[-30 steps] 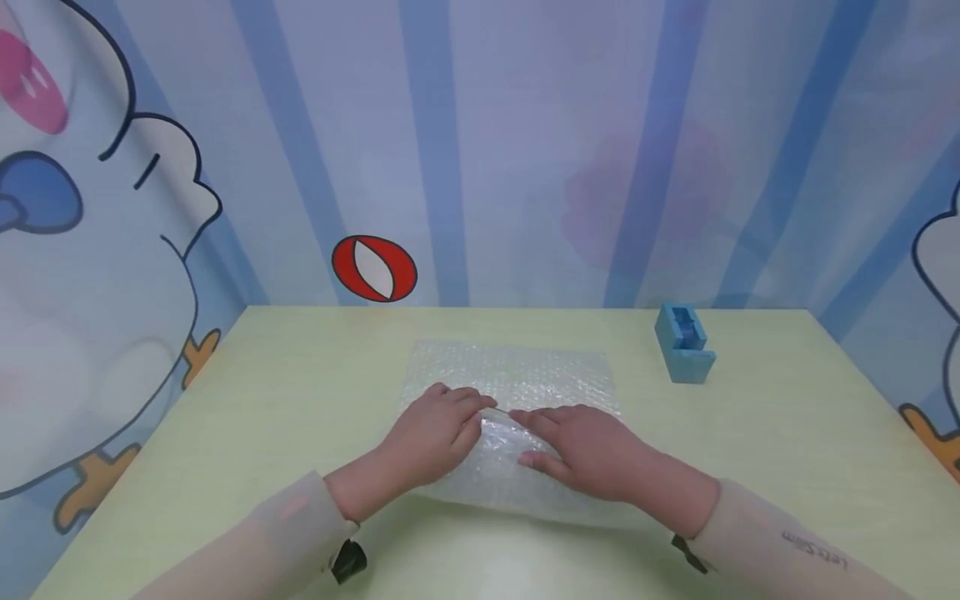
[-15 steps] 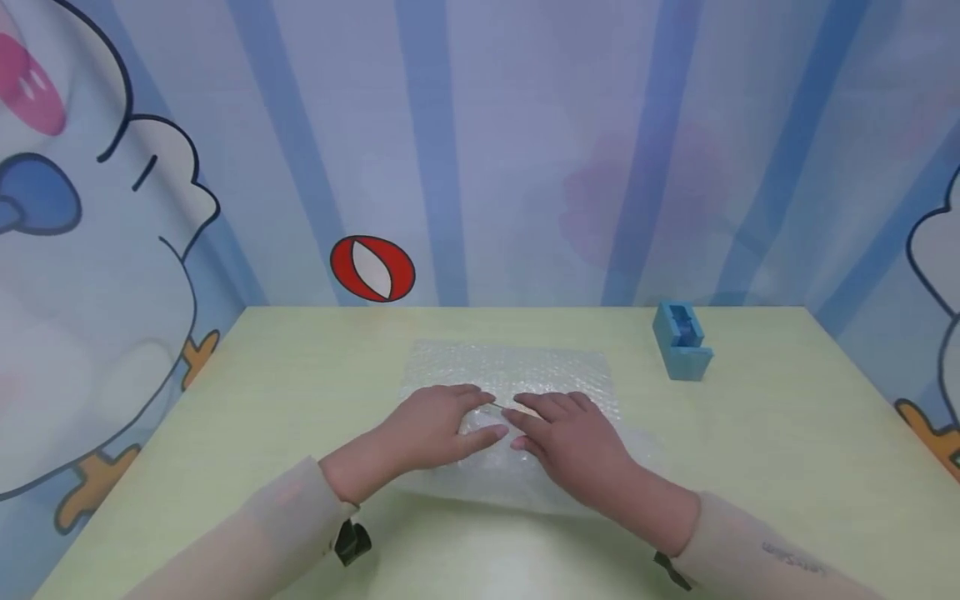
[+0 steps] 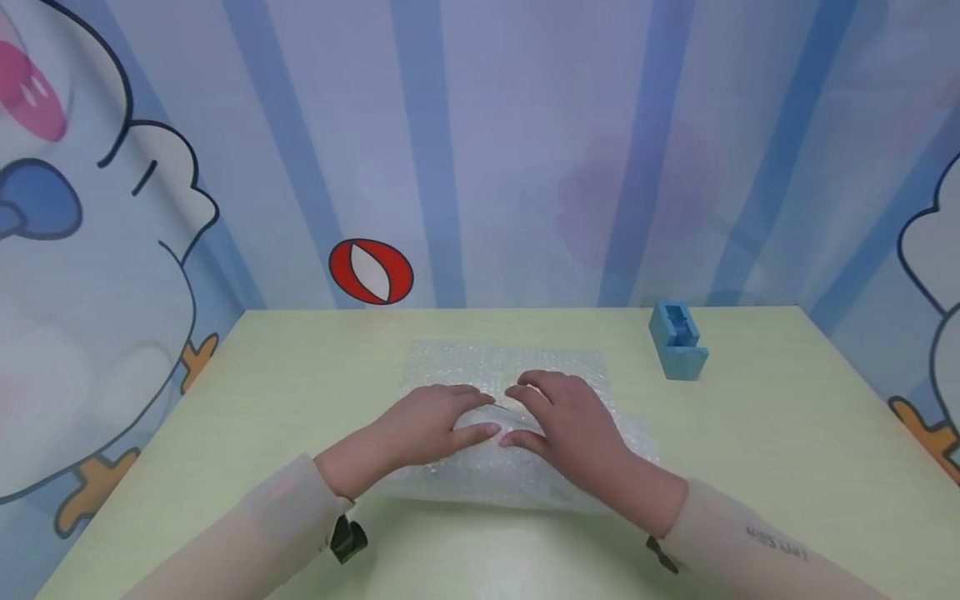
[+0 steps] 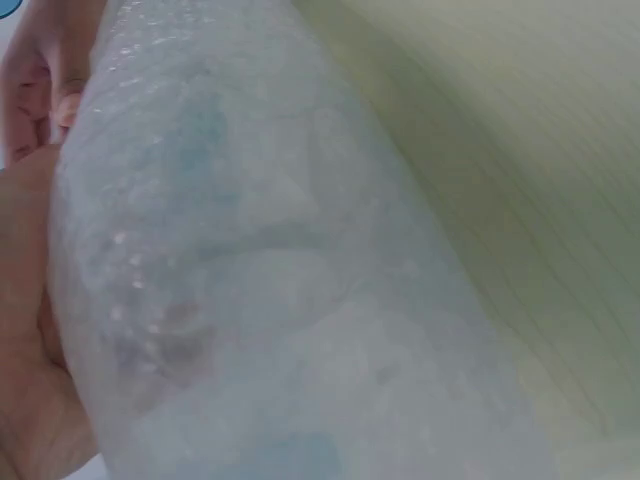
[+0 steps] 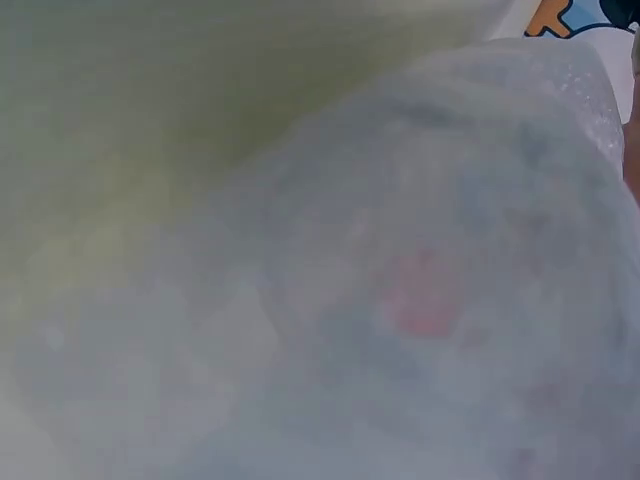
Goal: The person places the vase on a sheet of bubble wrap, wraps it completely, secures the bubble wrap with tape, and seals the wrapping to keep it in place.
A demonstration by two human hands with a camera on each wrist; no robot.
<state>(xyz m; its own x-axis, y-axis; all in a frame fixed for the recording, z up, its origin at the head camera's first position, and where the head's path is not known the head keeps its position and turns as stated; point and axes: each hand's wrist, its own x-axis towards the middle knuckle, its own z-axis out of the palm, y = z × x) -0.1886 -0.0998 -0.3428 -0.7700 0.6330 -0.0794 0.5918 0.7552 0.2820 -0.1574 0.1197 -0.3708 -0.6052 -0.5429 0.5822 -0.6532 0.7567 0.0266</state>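
Note:
A sheet of clear bubble wrap (image 3: 468,365) lies on the table, its near part folded up into a raised bundle. In the left wrist view the bulging bubble wrap (image 4: 300,290) shows faint bluish patches through its layers; what lies inside is hidden. My left hand (image 3: 423,427) rests over the bundle's left side, fingers extended along the folded edge and thumb spread. Over the right side, my right hand (image 3: 576,425) arches with bent, parted fingers and its thumb near the wrap. A blurred reddish spot shows through the bubble wrap (image 5: 420,390) in the right wrist view.
A blue tape dispenser (image 3: 681,346) stands at the back right of the pale yellow-green table (image 3: 315,350). Behind the table hangs a striped blue backdrop (image 3: 517,167) with cartoon figures.
My right hand has shifted left and away from me, its fingers more arched over the wrap. My left thumb has stretched out toward the right hand. The near edge of the wrap has drawn slightly back.

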